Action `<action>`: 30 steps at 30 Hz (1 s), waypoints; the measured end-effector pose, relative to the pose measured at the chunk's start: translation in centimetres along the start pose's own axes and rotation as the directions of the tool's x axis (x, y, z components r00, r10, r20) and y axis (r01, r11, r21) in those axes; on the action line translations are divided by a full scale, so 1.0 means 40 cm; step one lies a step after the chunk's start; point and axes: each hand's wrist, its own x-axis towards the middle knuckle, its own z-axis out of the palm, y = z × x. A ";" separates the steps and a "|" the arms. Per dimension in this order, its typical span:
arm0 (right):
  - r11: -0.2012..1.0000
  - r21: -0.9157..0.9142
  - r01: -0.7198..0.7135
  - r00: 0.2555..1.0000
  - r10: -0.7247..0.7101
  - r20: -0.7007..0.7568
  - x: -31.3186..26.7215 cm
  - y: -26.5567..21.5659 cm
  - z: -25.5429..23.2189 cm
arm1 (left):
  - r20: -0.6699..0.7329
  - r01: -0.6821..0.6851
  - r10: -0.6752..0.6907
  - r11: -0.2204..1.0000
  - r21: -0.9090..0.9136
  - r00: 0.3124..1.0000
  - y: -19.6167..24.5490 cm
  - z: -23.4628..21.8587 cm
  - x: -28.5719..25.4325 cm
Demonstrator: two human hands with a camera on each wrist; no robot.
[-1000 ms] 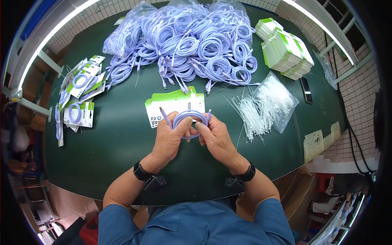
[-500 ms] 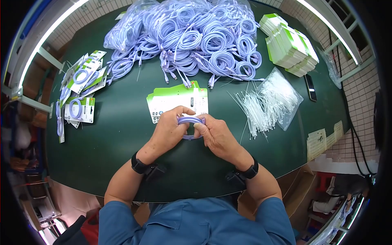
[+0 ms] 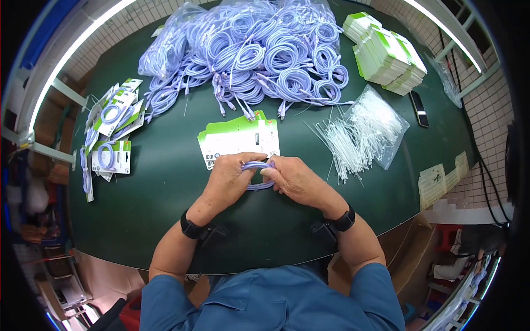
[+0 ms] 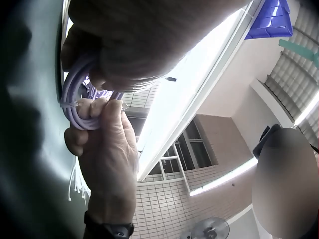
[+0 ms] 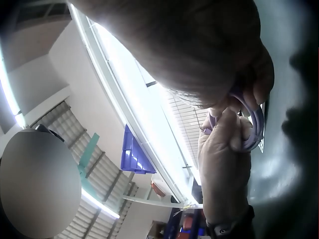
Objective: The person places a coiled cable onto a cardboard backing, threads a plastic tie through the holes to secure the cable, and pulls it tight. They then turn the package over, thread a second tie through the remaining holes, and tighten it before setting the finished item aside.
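A lilac cable coil [image 3: 259, 187] is held between both hands over the near middle of the table. The left hand [image 3: 227, 175] grips its left side, and the right hand [image 3: 298, 177] grips the right, thumb on the inner edge. From the left wrist, the coil [image 4: 72, 89] shows several loops with a thin tie across them. Fingers of both hands cover much of the loops in the right wrist view, where part of the coil [image 5: 257, 124] curves past the fingertips. Just beyond the hands lie white cards with green tops [image 3: 237, 142], overlapping each other.
A large heap of lilac cable coils [image 3: 248, 58], partly in clear bags, fills the back. Carded cables [image 3: 110, 157] lie at left. White cable ties [image 3: 348, 149] spill from a clear bag, right of the hands. Stacked cards [image 3: 389, 58] and a phone [image 3: 419, 109] are farther right.
The coil has tipped from facing the head camera to a flatter slant. Both hands have closed in around its sides, and the upright connector ends are now mostly hidden.
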 end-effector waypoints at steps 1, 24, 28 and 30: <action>1.000 -0.013 0.013 1.000 -0.013 -0.012 0.003 0.004 0.001 | -0.019 0.033 -0.033 0.999 -0.030 0.999 0.006 0.000 0.002; 0.789 0.614 0.018 0.955 0.168 -0.243 0.001 0.004 -0.003 | -0.169 -0.466 0.562 0.790 0.398 0.810 0.133 0.040 -0.053; 0.774 0.626 0.094 0.964 0.086 -0.251 0.001 0.006 0.016 | -0.165 -0.407 0.514 0.805 0.432 0.842 0.094 0.113 -0.044; 0.777 0.629 0.038 0.971 0.121 -0.208 0.008 0.008 0.018 | -0.157 -0.394 0.488 0.824 0.407 0.859 0.089 0.100 -0.039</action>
